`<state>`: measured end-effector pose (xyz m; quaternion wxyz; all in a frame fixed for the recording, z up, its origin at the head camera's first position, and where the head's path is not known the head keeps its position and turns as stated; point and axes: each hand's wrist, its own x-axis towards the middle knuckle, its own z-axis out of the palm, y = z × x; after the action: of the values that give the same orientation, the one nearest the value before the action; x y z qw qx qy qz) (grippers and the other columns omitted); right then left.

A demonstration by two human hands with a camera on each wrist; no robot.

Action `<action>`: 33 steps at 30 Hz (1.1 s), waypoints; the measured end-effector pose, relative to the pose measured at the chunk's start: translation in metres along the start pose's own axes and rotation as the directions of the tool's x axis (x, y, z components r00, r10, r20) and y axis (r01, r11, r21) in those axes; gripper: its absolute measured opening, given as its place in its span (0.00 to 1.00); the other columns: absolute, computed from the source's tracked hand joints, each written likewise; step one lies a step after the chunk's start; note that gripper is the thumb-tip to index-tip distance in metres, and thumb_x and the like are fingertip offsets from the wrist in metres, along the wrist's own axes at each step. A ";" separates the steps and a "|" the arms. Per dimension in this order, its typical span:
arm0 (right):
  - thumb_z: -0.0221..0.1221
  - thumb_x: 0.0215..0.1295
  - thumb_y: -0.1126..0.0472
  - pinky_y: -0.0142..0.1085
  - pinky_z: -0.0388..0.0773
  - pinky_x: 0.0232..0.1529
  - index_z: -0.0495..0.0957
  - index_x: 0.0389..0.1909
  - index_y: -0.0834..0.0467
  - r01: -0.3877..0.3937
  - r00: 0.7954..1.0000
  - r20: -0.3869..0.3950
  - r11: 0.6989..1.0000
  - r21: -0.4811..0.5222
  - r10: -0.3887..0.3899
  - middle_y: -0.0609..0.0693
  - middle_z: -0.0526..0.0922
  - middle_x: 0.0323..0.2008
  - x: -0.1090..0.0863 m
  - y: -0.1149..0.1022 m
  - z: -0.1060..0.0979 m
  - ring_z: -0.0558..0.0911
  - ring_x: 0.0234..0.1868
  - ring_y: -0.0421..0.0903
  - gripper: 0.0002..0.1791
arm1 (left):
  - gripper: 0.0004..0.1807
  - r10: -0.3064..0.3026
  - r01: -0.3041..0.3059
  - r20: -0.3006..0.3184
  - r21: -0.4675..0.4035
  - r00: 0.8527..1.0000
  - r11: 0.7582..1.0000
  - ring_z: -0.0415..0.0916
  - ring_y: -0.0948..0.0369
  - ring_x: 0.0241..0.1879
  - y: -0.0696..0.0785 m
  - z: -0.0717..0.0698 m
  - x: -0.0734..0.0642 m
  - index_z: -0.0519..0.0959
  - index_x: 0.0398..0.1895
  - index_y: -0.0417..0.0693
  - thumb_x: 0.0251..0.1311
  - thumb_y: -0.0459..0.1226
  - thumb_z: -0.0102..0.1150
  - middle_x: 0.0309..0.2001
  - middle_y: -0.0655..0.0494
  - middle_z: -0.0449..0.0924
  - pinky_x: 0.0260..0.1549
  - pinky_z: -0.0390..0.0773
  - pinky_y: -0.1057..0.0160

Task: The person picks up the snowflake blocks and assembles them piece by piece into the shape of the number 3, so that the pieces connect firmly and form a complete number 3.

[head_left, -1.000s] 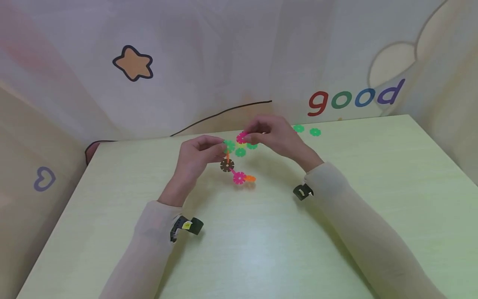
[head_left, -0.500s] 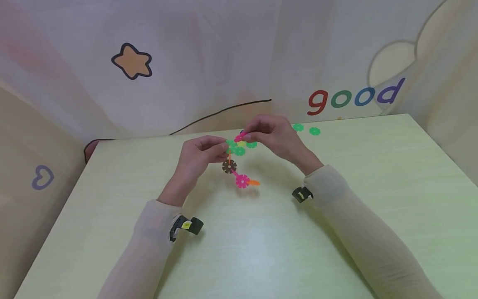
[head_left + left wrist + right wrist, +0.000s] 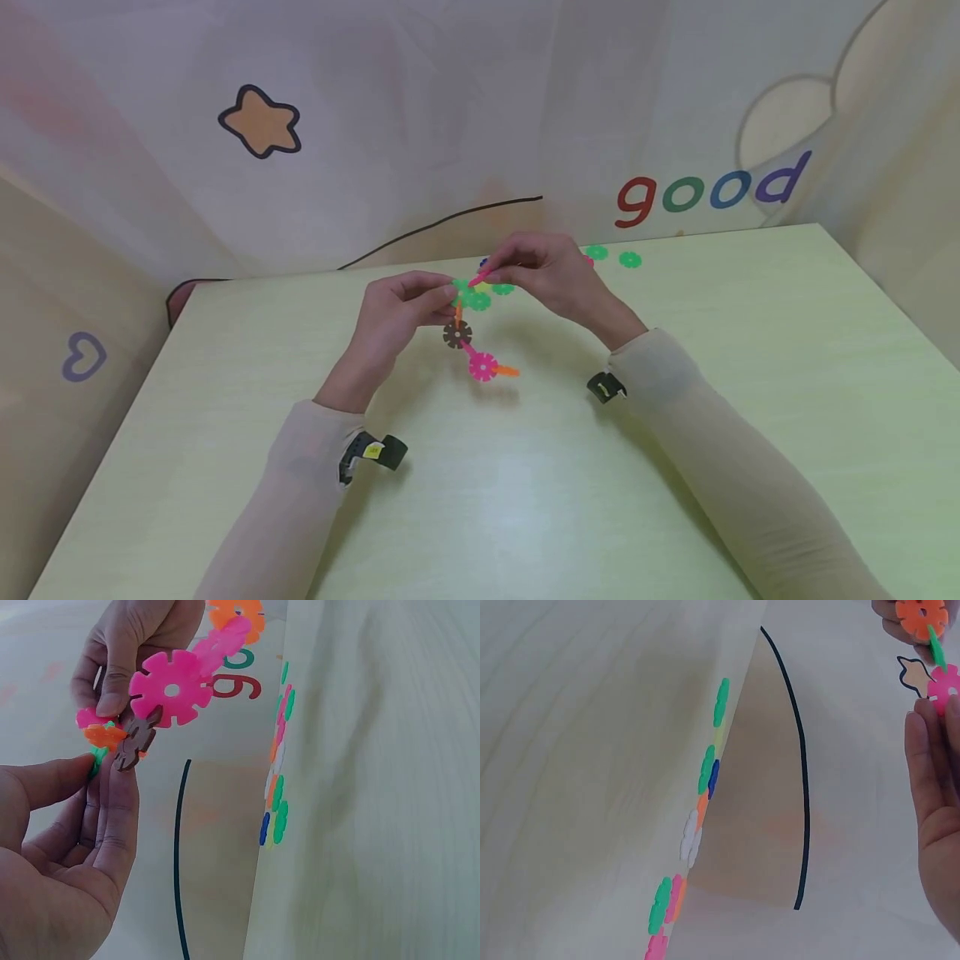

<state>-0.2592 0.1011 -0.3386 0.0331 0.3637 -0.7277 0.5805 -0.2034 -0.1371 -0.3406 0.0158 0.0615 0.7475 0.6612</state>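
My left hand pinches a green notched plastic disc between thumb and fingers. From that disc a chain of slotted discs hangs above the table: an orange disc, a brown disc, two pink discs and an orange end disc. A separate-coloured pink disc is pinched in my right hand, edge-on in the head view. In the right wrist view this pink disc meets the green disc at its edge; fingertips partly cover both.
Loose discs lie along the table's back edge, including green discs, a blue disc, white discs and more pink and orange ones. Right behind that edge hangs a printed curtain. Each wrist wears a strapped camera.
The pink disc in my right hand has turned from face-on to edge-on and moved slightly left toward the green disc. The chain's free end has swung a little lower.
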 end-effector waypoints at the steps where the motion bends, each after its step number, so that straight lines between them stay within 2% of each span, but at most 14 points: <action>1: 0.69 0.64 0.78 0.38 0.87 0.45 0.87 0.41 0.67 0.008 1.000 0.001 1.000 0.012 -0.008 0.56 0.89 0.37 0.000 0.000 0.001 0.90 0.38 0.47 0.08 | 0.14 0.002 -0.002 -0.001 0.002 1.000 1.000 0.89 0.58 0.35 0.000 0.000 0.000 0.85 0.54 0.32 0.73 0.34 0.66 0.41 0.46 0.88 0.49 0.88 0.59; 7: 0.70 0.63 0.78 0.37 0.88 0.47 0.88 0.39 0.67 0.045 0.998 -0.041 0.999 -0.001 -0.045 0.59 0.89 0.36 0.000 0.000 0.008 0.91 0.38 0.48 0.06 | 0.13 0.003 -0.003 -0.011 0.010 1.000 1.000 0.88 0.59 0.34 0.001 0.000 0.000 0.86 0.53 0.32 0.73 0.34 0.67 0.41 0.46 0.87 0.49 0.88 0.59; 14: 0.69 0.62 0.80 0.38 0.88 0.47 0.88 0.38 0.69 0.094 0.994 -0.050 0.995 0.011 -0.094 0.61 0.89 0.35 -0.001 0.002 0.014 0.90 0.39 0.63 0.07 | 0.13 -0.006 0.006 -0.013 0.008 1.000 1.000 0.87 0.59 0.33 0.000 0.001 0.000 0.85 0.53 0.31 0.72 0.33 0.67 0.41 0.47 0.86 0.46 0.88 0.60; 17: 0.69 0.62 0.80 0.38 0.88 0.47 0.88 0.38 0.68 0.086 0.995 -0.050 0.996 0.009 -0.086 0.60 0.90 0.35 -0.001 0.002 0.014 0.90 0.39 0.62 0.07 | 0.13 -0.002 0.002 0.002 -0.008 1.000 1.000 0.87 0.59 0.33 0.000 0.000 0.000 0.85 0.53 0.31 0.72 0.32 0.66 0.41 0.46 0.85 0.47 0.88 0.60; 25: 0.70 0.63 0.77 0.38 0.88 0.49 0.88 0.42 0.67 0.016 1.000 -0.024 1.000 0.008 -0.016 0.55 0.90 0.38 -0.001 -0.001 0.013 0.91 0.41 0.50 0.08 | 0.13 -0.001 0.003 0.084 -0.020 0.996 1.000 0.89 0.53 0.38 -0.002 -0.003 0.000 0.84 0.54 0.34 0.73 0.34 0.65 0.47 0.41 0.86 0.53 0.86 0.56; 30: 0.69 0.64 0.78 0.39 0.87 0.50 0.87 0.44 0.67 -0.013 1.000 0.003 0.999 0.039 0.013 0.56 0.90 0.39 -0.001 -0.001 0.014 0.90 0.42 0.55 0.09 | 0.13 -0.013 0.012 0.105 0.010 0.994 1.000 0.89 0.52 0.40 -0.003 -0.003 0.000 0.85 0.53 0.36 0.73 0.36 0.65 0.52 0.36 0.84 0.53 0.86 0.56; 33: 0.68 0.64 0.78 0.39 0.87 0.51 0.87 0.44 0.68 -0.019 1.000 0.013 0.998 0.052 0.018 0.56 0.90 0.40 -0.001 -0.001 0.014 0.89 0.43 0.61 0.09 | 0.13 -0.007 0.004 0.110 0.025 0.994 1.000 0.89 0.50 0.41 -0.003 -0.004 0.000 0.85 0.53 0.36 0.73 0.36 0.65 0.53 0.37 0.85 0.53 0.86 0.56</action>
<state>-0.2527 0.0889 -0.3422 0.0139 0.3612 -0.7158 0.5974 -0.2044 -0.1412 -0.3434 0.0580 0.0961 0.7539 0.6473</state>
